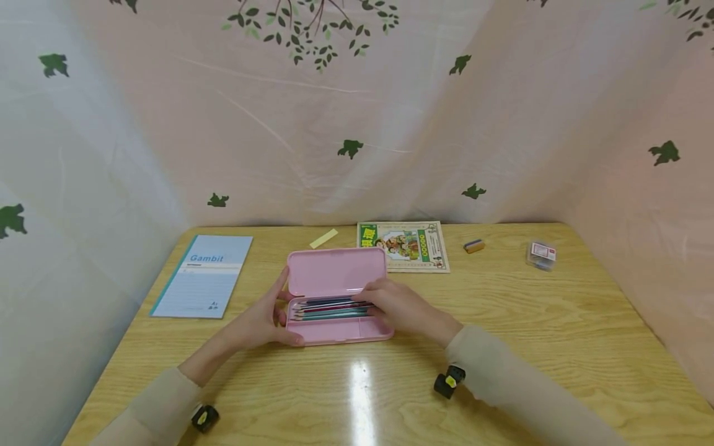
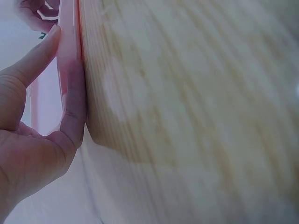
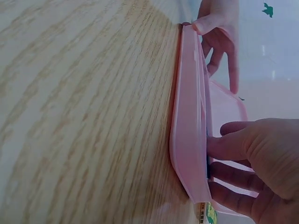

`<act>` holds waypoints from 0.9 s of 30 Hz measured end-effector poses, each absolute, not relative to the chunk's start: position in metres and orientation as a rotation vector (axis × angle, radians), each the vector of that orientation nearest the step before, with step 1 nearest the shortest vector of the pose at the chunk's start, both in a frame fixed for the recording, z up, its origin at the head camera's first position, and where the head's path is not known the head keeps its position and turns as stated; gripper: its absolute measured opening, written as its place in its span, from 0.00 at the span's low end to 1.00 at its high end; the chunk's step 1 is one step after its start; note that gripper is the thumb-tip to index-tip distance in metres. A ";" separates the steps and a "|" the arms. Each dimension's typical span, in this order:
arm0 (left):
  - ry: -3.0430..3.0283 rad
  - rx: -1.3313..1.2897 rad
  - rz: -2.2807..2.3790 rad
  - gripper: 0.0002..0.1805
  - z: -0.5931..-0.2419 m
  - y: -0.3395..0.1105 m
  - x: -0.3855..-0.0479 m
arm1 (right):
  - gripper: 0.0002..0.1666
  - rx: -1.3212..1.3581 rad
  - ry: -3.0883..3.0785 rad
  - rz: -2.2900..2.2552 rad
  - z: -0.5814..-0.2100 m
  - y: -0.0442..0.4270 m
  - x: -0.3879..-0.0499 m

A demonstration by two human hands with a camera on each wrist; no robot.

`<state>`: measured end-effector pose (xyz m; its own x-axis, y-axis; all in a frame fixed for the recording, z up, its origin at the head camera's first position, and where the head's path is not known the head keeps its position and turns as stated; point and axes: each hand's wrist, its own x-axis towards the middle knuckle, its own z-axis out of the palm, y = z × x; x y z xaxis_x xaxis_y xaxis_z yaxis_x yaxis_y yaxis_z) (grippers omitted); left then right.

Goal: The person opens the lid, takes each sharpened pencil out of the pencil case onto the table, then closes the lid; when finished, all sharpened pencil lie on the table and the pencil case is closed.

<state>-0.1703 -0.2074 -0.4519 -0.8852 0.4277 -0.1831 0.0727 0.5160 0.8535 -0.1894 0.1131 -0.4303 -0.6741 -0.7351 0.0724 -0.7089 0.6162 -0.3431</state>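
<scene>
A pink pencil case (image 1: 337, 272) lies open on the table, its lid tilted back. Several pencils (image 1: 326, 313) sit side by side in its tray, tips to the left. My left hand (image 1: 259, 319) holds the case's left end, thumb at the front edge and fingers toward the lid; in the left wrist view its thumb (image 2: 74, 100) lies along the pink side wall. Over the right end of the pencils, my right hand (image 1: 404, 306) reaches into the tray with bent fingers. In the right wrist view the fingertips (image 3: 217, 147) dip behind the rim, so their contact with the pencils is hidden.
A Gambit notebook (image 1: 203, 275) lies at the left. Behind the case are a pale yellow strip (image 1: 323, 238) and a colourful illustrated booklet (image 1: 426, 248), partly covered by the lid. Farther right sit a blue-and-orange eraser-like block (image 1: 474, 246) and a small clear box (image 1: 541, 256). Cloth hangs around the table.
</scene>
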 end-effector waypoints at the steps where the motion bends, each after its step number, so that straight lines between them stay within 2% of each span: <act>1: 2.388 0.413 1.322 0.76 -0.452 -0.207 -0.170 | 0.22 -1.233 2.760 -0.521 -0.431 0.113 -0.189; 27: 2.341 0.403 1.364 0.75 -0.451 -0.208 -0.170 | 0.17 -1.245 2.818 -0.391 -0.434 0.102 -0.190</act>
